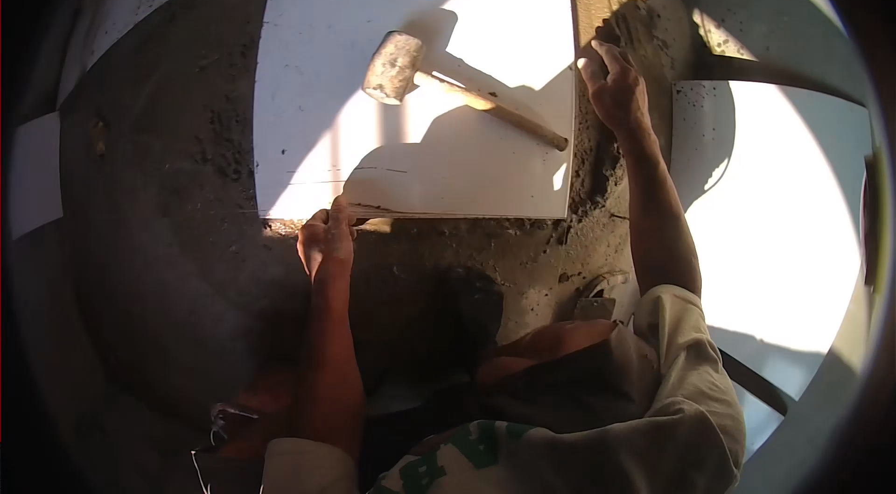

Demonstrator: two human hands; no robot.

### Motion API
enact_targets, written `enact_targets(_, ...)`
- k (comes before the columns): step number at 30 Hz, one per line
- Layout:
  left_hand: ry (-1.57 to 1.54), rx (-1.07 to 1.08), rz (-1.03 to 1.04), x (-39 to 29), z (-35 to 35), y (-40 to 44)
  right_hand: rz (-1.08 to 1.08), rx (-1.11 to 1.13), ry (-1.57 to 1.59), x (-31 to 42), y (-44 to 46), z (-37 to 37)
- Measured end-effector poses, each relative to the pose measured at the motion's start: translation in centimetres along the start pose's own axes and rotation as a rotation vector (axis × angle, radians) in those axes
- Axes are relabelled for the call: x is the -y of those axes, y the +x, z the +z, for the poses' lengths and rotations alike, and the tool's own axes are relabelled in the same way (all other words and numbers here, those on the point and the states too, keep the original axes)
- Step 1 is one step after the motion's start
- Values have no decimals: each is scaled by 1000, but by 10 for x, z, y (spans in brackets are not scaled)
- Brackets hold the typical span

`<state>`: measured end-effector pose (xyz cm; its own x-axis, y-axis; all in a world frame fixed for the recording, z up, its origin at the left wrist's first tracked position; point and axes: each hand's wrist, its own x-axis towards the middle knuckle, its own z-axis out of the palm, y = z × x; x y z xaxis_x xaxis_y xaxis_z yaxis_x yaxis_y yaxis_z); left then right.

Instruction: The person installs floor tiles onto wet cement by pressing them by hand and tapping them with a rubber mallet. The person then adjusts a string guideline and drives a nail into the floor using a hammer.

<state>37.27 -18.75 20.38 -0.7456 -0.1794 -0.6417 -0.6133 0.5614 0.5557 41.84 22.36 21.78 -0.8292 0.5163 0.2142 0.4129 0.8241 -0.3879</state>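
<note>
A large white tile lies on grey-brown mortar, partly in bright sun and partly in shadow. On top of it rests a mallet with a pale, worn head and a wooden handle slanting down to the right. My left hand is at the tile's near edge, its fingers closed on that edge with the thumb on top. Beside the tile's right edge is my right hand, thumb and forefinger apart and pointing forward, the other fingers partly hidden. Nothing shows in it.
Another white tile is at the right, with a dark strip crossing its lower part. Rough mortar surrounds the middle tile. A pale piece stands out at the far left. My knee is near the bottom.
</note>
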Motion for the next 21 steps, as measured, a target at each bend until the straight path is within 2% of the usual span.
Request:
enact_targets(1,-79,188,97,2,15,-12,55,58,-67,-7,0,-10)
enact_targets(2,-79,264,111,-5,34,-31,196,146,-11,3,-1,-32)
enact_targets(4,51,623,182,-19,59,-68,286,122,-100,-7,-10,-56)
enact_targets(6,173,654,278,-23,73,-80,399,68,-89,-21,-25,-75)
enact_targets(7,289,659,364,-24,78,-84,345,-84,-7,-34,-39,-78)
enact_targets(8,291,677,371,-21,81,-80,355,-91,-21,-43,-52,-85)
enact_targets(10,289,510,623,-16,82,-61,414,-124,-145,-56,-78,-100)
enact_targets(11,360,550,570,-21,76,-53,425,-129,-151,-62,-93,-102)
enact_targets(14,354,512,602,-38,75,-43,479,-57,-195,-67,-135,-105)
enact_targets(16,346,509,595,-50,82,-56,627,190,-147,-61,-158,-109)
enact_targets(21,349,563,735,-45,108,-73,570,344,-120,-69,-194,-104)
